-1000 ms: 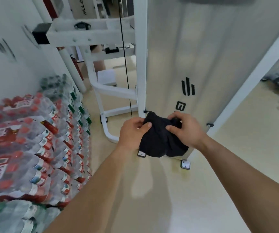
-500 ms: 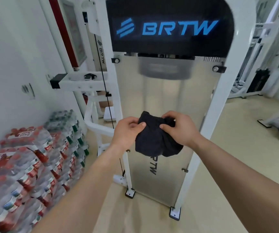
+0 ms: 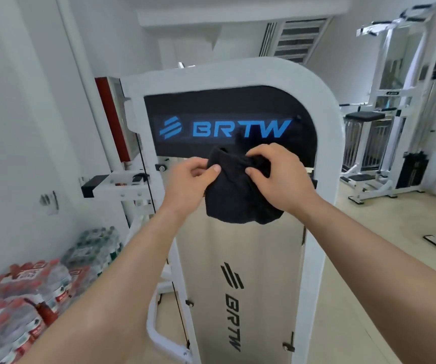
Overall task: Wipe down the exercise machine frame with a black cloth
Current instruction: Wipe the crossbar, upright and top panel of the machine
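Note:
A bunched black cloth [image 3: 237, 195] hangs in front of me, held between both hands. My left hand [image 3: 189, 179] pinches its left edge with thumb and fingers. My right hand [image 3: 277, 177] grips the right side with curled fingers. Behind the cloth stands the exercise machine, with a white arched frame [image 3: 327, 122] around a black BRTW sign and a pale shroud panel [image 3: 264, 258] below. The cloth is in front of the panel, just under the sign; I cannot tell if it touches the machine.
Shrink-wrapped packs of bottled water [image 3: 27, 306] are stacked by the white wall at lower left. A white side arm [image 3: 117, 185] and a cable stick out at the machine's left. More white gym machines [image 3: 395, 140] stand at the right on a beige floor.
My view has risen from the machine's base to its top. Both hands have lifted the cloth from the lower panel up to just under the BRTW sign, keeping hold of it.

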`<state>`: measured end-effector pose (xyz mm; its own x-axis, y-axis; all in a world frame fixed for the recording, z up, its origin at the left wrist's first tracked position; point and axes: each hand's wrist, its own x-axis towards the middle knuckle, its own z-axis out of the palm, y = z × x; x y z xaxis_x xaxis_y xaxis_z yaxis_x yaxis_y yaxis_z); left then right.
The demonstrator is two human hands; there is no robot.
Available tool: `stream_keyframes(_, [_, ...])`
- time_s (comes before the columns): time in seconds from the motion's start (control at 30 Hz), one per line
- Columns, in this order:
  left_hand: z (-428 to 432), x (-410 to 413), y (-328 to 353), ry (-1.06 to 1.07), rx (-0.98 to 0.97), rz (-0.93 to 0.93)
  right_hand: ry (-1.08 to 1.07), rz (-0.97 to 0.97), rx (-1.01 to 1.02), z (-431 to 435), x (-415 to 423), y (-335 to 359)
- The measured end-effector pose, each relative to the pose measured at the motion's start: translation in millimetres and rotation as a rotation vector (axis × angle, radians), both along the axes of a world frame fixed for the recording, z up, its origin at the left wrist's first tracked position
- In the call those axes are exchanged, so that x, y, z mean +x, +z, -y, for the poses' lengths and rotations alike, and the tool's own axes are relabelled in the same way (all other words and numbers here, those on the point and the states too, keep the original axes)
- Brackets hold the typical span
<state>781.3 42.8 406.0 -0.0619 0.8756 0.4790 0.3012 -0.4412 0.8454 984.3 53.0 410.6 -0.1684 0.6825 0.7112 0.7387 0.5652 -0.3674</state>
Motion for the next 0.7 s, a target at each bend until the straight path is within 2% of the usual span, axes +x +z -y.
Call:
stream_keyframes(0.27, [14.0,72.1,43.7,0.099,0.147,0.047,0.099,-0.055,0.221,0.3,65.5,32.4])
stream_keyframes(0.43, [23.8,157.9,52.7,0.348,0.347,0.017,0.194,-0.092,0.303,-4.7,137.3,39.5])
stream_keyframes(0.57, [17.6,225.4,64.5,0.486,0.513,-0.165,0.202,-0.152,0.33,-28.4,188.8,52.7])
stream_keyframes(0.7, [-5.8,252.6,83.7,0.611,0.63,-0.51,0.213,-0.248,0.245,-63.4,202.0,61.8])
